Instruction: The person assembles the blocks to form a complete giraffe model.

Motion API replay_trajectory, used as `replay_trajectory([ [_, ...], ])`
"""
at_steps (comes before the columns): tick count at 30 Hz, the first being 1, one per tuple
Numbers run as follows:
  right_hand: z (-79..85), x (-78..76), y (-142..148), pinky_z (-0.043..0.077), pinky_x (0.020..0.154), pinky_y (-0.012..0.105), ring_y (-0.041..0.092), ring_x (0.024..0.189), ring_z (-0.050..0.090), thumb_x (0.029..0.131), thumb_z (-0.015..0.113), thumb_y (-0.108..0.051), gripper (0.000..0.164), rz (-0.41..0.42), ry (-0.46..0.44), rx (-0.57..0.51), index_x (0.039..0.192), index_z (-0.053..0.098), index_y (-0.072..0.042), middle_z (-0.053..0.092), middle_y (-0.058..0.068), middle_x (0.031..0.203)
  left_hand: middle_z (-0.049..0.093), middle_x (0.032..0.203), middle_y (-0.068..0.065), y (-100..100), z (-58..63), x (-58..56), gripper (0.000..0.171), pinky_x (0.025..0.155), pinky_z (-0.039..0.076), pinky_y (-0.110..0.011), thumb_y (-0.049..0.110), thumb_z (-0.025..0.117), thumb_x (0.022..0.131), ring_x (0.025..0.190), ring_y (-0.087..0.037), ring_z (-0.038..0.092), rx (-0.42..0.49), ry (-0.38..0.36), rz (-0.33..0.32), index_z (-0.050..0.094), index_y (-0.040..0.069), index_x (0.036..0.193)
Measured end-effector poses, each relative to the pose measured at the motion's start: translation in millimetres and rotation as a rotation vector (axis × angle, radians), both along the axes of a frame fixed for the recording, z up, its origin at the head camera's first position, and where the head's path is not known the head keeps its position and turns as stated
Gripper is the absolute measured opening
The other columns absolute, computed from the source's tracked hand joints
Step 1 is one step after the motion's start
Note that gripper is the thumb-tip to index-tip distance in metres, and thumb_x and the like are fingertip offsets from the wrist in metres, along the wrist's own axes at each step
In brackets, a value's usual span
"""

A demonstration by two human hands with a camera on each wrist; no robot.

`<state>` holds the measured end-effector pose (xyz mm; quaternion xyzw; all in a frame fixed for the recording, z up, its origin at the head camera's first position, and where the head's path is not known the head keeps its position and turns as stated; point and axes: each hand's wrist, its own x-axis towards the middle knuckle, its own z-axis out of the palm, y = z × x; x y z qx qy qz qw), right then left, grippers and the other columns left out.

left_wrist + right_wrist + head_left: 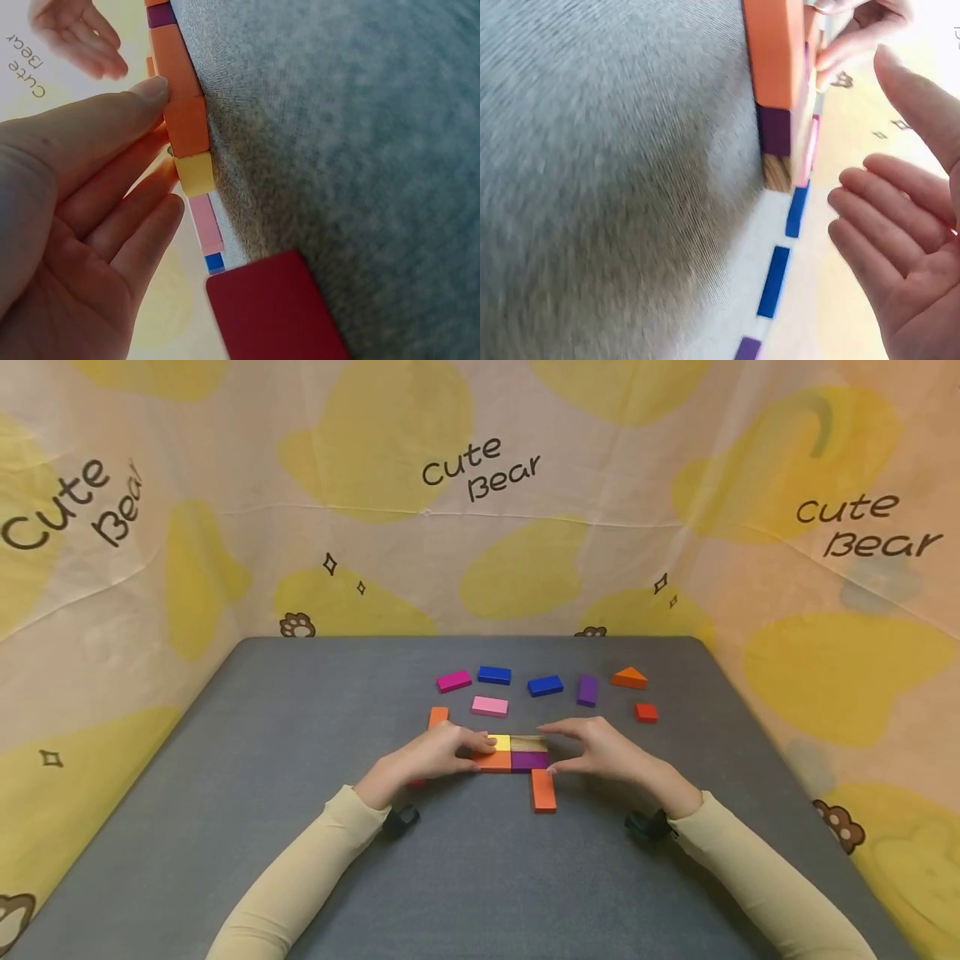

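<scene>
Four flat blocks lie together on the grey table: a yellow block, an orange block, a bare wood block and a purple block. My left hand rests its thumb and fingers at the left end of this group, on the orange and yellow blocks, with fingers fairly straight. At the right end, my right hand spreads thumb and fingers around the corner and holds nothing. Another orange block juts towards me from the purple one. A red block lies near the left wrist, mostly hidden in the head view.
Behind the group lie a pink block, a magenta block, two blue blocks, a purple block, an orange triangle and a small red block. One orange block stands out beyond the left hand. Printed cloth surrounds the table.
</scene>
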<state>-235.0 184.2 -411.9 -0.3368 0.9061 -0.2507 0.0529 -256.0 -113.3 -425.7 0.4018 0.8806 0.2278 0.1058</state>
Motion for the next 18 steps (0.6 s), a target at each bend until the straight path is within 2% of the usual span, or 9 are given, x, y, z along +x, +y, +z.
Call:
replay_trajectory([
  [4,-3.7,-3.9,-7.5,0.048,0.096,0.042,0.020,0.114,0.060,0.078,0.076,-0.039,0.062,0.053,-0.045,0.013,0.130,0.058,-0.011,0.063,0.004,0.126,0.062,0.128,0.002,0.7,0.0,-0.1,0.039,0.101,0.045,-0.033,0.019,0.073,0.084,0.124,-0.012,0.053,-0.001,-0.001,-0.002,0.066,0.016,0.122],
  [9,-6.9,-4.9,-10.8,0.048,0.098,0.042,0.019,0.116,0.059,0.078,0.076,-0.040,0.061,0.035,-0.103,0.048,0.131,0.059,-0.014,0.062,0.003,0.128,0.062,0.128,0.002,1.1,-0.3,-1.1,0.039,0.101,0.045,-0.032,0.020,0.072,0.084,0.124,-0.011,0.054,0.003,0.006,-0.003,0.066,0.016,0.122],
  [18,-12.6,-3.9,-13.0,0.048,0.097,0.043,0.022,0.117,0.059,0.078,0.077,-0.037,0.059,0.030,-0.086,0.052,0.130,0.060,-0.015,0.061,0.005,0.130,0.063,0.127,0.001,0.0,-1.4,-1.0,0.038,0.100,0.046,-0.033,0.020,0.072,0.084,0.121,-0.013,0.056,-0.001,0.020,-0.011,0.066,0.015,0.122],
])
